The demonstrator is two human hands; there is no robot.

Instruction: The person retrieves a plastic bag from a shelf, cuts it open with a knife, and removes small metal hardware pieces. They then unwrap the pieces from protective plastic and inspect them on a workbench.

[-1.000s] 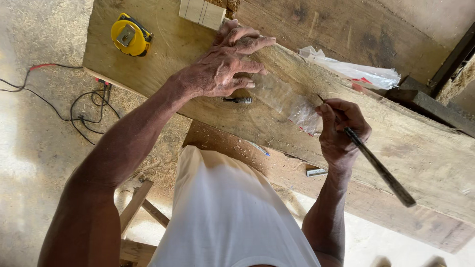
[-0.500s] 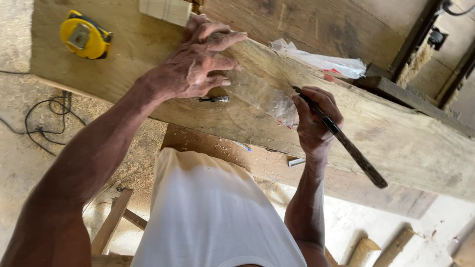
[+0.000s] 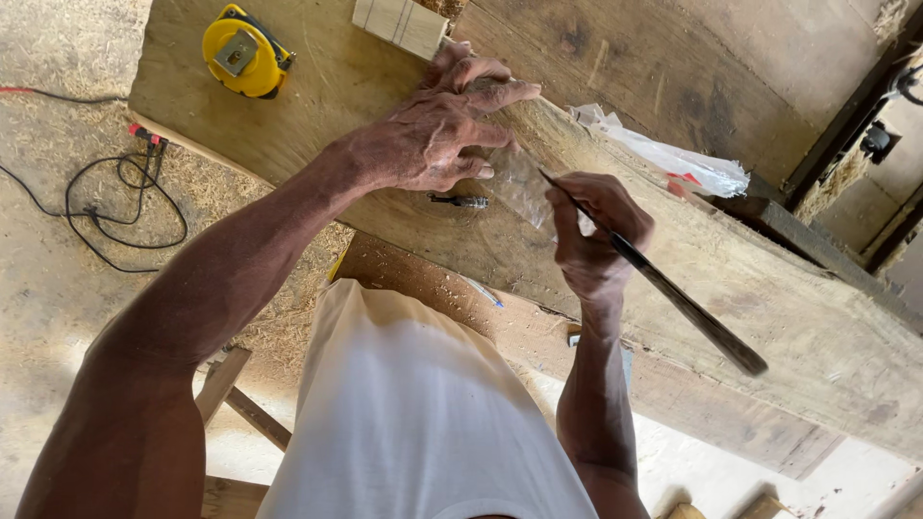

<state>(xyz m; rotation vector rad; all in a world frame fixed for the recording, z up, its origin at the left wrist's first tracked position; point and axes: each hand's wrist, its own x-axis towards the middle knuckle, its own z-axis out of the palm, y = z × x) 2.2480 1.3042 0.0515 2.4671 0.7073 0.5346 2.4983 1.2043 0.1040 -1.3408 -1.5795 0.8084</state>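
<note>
Head view, looking down over a person in a white shirt. At the far left of the frame, black cables [image 3: 115, 207] trail across a sawdust-strewn floor [image 3: 58, 279]. In the upper left, a yellow tape measure [image 3: 246, 52] lies on a broad wooden plank [image 3: 317, 106] that serves as the counter. Just right of it, at the top edge, sits a small pale wood block [image 3: 400, 23]. In the upper middle, the left hand [image 3: 437, 139] presses flat on the plank, fingers spread over a clear plastic bag [image 3: 524, 183]. A small dark bit [image 3: 460, 201] lies just below that hand. Right of centre, the right hand [image 3: 594, 235] is closed around a long dark chisel-like tool [image 3: 673, 288], whose tip points up-left towards the bag. Further right, crumpled clear plastic [image 3: 663, 154] rests on the plank.
</note>
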